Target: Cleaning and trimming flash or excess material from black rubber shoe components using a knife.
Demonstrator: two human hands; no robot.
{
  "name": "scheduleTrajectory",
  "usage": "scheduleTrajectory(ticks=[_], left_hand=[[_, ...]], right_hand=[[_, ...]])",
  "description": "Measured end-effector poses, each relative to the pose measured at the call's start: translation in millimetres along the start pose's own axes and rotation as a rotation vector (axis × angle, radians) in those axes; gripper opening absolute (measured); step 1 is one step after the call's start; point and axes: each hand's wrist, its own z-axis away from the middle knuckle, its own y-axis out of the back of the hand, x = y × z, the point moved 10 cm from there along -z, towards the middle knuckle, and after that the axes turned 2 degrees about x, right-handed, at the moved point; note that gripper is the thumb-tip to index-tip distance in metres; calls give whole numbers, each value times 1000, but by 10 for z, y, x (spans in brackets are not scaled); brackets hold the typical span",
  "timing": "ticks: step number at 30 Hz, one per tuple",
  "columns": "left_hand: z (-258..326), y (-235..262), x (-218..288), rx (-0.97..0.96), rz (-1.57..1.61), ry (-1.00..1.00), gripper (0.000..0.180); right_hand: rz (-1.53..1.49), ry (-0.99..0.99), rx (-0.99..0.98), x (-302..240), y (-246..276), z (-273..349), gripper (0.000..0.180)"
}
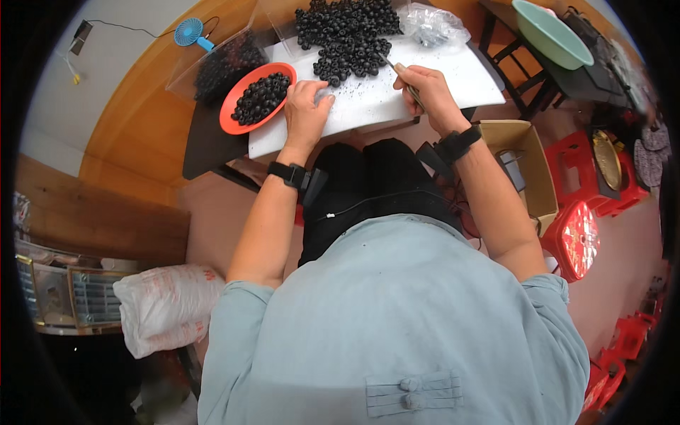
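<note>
A heap of small round black pieces (348,28), bead-like or berry-like, lies on the white board (368,105). More of them fill an orange-red oval bowl (227,117) at the heap's left. My left hand (307,110) rests beside the bowl's right rim, fingers curved and thumb apart, with nothing visible between them. In my right hand (431,92) is a slim metal tool (389,62) that looks like tweezers. Its tip points up-left to the heap's right edge; whether it grips a piece is too small to tell. Dark crumbs dot the board between my hands.
A clear box (228,67) of black pieces stands behind the bowl. At the back are a blue fan (189,32) and a clear plastic bag (433,27). Rightward are a green basin (552,35), a cardboard box (536,170) and red stools (569,237).
</note>
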Motion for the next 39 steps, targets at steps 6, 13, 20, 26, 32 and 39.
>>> scheduleTrajectory(ticks=[6,13,20,26,32,39], left_hand=[[-25,14,30,-14,-47,34,23],[-7,-19,125,-15,-56,7,23],[-130,-54,191,-82,-124,-25,26],[-154,-97,196,-77,-107,-30,26],[-209,-212,165,-146,-152,-24,27],[-228,-168,209,-73,-138,-58,22]], right_hand=[[-46,10,-51,46,2,-12,37],[-253,-101,-57,71,144,-11,37],[-302,-219,-88,117,148,-14,40],[-295,-271,25,153,198,-21,36],[-215,-247,101,137,240,-42,39],[-118,-132,138,-24,184,100,31]])
